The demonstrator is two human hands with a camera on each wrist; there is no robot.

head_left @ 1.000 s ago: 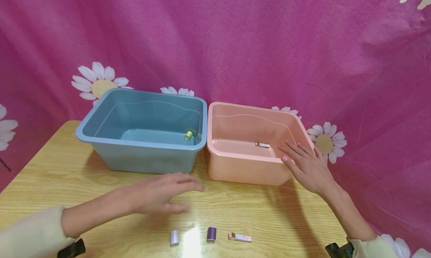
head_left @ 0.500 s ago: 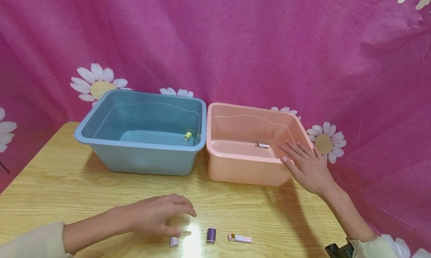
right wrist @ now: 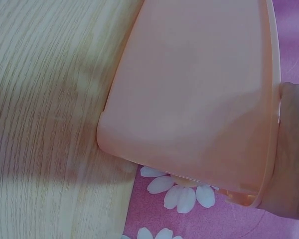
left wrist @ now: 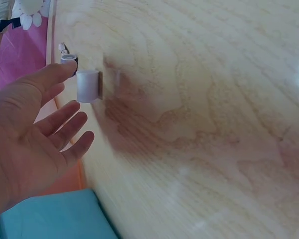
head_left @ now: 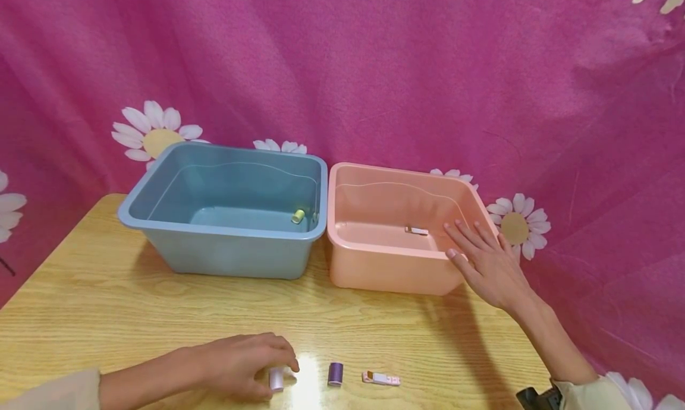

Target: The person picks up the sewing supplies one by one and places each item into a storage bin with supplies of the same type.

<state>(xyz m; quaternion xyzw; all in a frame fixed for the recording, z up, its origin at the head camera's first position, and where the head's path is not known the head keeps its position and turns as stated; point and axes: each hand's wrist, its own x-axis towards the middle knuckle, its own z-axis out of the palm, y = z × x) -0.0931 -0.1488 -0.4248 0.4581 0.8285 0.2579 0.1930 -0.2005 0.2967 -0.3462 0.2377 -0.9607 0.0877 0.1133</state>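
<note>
My left hand (head_left: 241, 362) is low over the table at a pale lilac thread spool (head_left: 276, 379), its thumb and fingers on either side. In the left wrist view the fingers (left wrist: 70, 130) are loosely spread, with the spool (left wrist: 87, 86) standing just beyond the tips. My right hand (head_left: 495, 270) rests on the right rim of the pink bin (head_left: 396, 272), fingers extended over its inside. The right wrist view shows part of that hand (right wrist: 293, 149) against the rim. A purple thread spool (head_left: 335, 374) and a pink-and-white nail clipper (head_left: 381, 378) lie right of the left hand.
Left of the pink bin stands a blue bin (head_left: 230, 252) with a yellow-green spool (head_left: 298, 216) inside. Another nail clipper (head_left: 416, 230) lies in the pink bin. Behind the wooden table (head_left: 134, 315) hangs a magenta cloth (head_left: 342, 71) with daisies.
My left hand has moved down and toward me from in front of the blue bin to the lilac spool. My right hand has stayed on the pink rim.
</note>
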